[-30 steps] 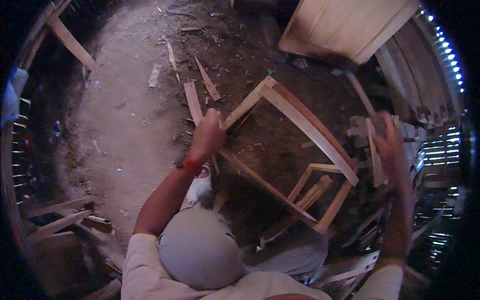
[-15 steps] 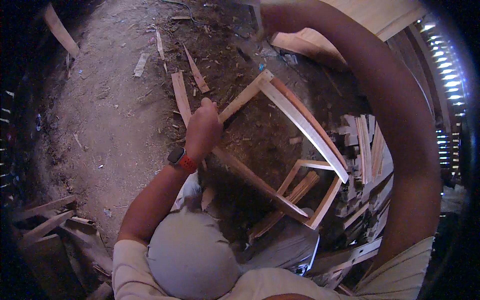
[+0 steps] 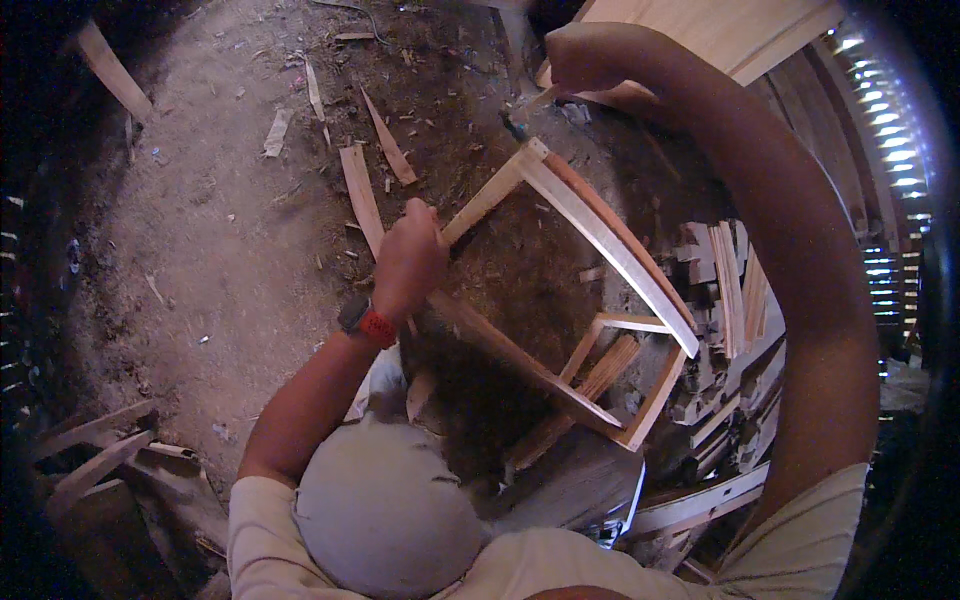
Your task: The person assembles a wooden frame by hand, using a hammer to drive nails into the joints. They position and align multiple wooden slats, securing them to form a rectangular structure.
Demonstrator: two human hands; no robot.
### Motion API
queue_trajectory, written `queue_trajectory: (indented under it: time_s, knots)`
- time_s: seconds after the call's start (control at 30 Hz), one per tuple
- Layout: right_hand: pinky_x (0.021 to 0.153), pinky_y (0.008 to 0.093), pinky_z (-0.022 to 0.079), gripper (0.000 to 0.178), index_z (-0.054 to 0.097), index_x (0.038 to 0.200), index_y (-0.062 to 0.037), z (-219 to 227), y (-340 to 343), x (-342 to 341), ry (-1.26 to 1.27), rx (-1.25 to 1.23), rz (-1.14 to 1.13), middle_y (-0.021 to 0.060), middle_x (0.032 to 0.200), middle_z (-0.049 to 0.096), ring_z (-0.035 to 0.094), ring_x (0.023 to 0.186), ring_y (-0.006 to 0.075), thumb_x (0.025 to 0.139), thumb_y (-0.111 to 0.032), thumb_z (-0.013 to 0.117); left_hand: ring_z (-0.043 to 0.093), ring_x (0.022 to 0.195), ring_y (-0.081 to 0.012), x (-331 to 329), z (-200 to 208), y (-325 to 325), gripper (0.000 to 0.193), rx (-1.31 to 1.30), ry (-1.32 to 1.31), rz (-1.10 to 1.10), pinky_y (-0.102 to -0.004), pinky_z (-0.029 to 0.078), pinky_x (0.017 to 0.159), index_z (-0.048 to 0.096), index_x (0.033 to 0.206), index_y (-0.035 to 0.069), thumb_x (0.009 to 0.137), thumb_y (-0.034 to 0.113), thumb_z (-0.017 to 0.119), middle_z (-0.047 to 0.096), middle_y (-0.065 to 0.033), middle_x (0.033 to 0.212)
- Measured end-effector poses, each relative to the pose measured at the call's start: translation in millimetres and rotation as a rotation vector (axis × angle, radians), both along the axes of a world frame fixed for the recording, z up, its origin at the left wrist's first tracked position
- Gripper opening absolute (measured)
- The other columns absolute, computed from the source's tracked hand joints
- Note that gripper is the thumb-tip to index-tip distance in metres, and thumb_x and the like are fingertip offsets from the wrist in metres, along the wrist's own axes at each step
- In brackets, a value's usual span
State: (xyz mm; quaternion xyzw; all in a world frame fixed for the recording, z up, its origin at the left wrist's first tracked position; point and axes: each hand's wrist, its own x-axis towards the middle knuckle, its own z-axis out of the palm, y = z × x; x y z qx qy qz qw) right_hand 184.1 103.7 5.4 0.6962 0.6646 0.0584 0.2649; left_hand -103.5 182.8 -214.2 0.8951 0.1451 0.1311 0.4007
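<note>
A wooden frame (image 3: 612, 247) made of joined pale and reddish strips stands tilted in front of me. My left hand (image 3: 410, 262) is closed around its left corner, with a red-strapped watch on the wrist. At the upper right my right hand (image 3: 588, 62) grips a hammer (image 3: 541, 101) by its wooden handle. The dark hammer head is just above the frame's far corner; whether it touches the wood I cannot tell. The frame's near end, by my bent knee (image 3: 390, 510), has a smaller rectangular opening with wood pieces behind it.
Stacked wood offcuts (image 3: 735, 290) lie to the right of the frame. Long wood strips (image 3: 362, 200) and shavings litter the dirt floor (image 3: 230, 270). Boards (image 3: 95, 450) are heaped at lower left, and a broad wooden panel (image 3: 715, 35) is at upper right.
My right hand has come from the top edge down and to the right, bringing the hammer head beside the frame's far corner. The left hand keeps its grip; the frame has barely shifted.
</note>
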Motion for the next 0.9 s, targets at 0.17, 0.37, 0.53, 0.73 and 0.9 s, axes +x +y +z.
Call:
queue_trajectory:
  time_s: [0.17,0.37,0.53,0.73,0.9]
  knots:
    - [0.073,0.0411,0.057,0.012,0.072,0.090,-0.0092,-1.3,6.4,2.0,0.142,0.265,-0.020,0.0128,0.090,0.071,0.070,0.082,0.0289,0.085,-0.018,0.067,0.065,0.076,-0.0493,1.0,9.7,4.3,0.019,-0.022,0.084,0.043,-0.0584,0.051,0.067,0.047,0.096,-0.003,0.103,0.015,0.048,0.065,-0.0292,0.078]
    - [0.082,0.0486,0.056,0.019,0.073,0.096,-0.0017,26.7,-8.6,-64.6,-0.078,-0.279,-0.303,0.0172,0.089,0.073,0.070,0.086,0.0408,0.090,-0.016,0.063,0.063,0.083,-0.0501,4.1,3.3,5.5,0.020,-0.024,0.065,0.018,-0.0593,0.048,0.071,0.050,0.096,-0.002,0.103,0.016,0.046,0.064,-0.0296,0.084]
    - [0.067,0.0482,0.053,0.026,0.061,0.112,-0.0007,21.4,-119.9,-90.3,0.137,0.631,-0.500,0.0198,0.080,0.067,0.067,0.074,0.0383,0.099,-0.022,0.057,0.061,0.085,-0.0523,7.0,8.7,5.7,0.022,-0.042,0.144,0.021,-0.0597,0.044,0.069,0.051,0.098,0.000,0.104,0.019,0.044,0.063,-0.0297,0.083]
    - [0.076,0.0470,0.050,0.030,0.056,0.122,0.0026,-49.5,-338.7,-236.8,0.335,1.149,-1.225,0.0252,0.096,0.063,0.063,0.088,0.0412,0.101,-0.019,0.058,0.060,0.083,-0.0513,3.5,-32.5,22.5,0.026,0.263,-0.169,-0.126,-0.0586,0.043,0.069,0.054,0.095,0.000,0.105,0.021,0.042,0.063,-0.0277,0.087]
    - [0.074,0.0424,0.052,0.025,0.059,0.111,0.0058,-133.5,-426.8,-360.9,0.101,1.545,-1.693,0.0254,0.094,0.065,0.067,0.081,0.0377,0.093,-0.009,0.068,0.060,0.079,-0.0479,10.6,-12.2,12.7,0.021,-0.009,0.086,-0.193,-0.0544,0.045,0.070,0.057,0.096,0.002,0.102,0.018,0.045,0.062,-0.0252,0.085]
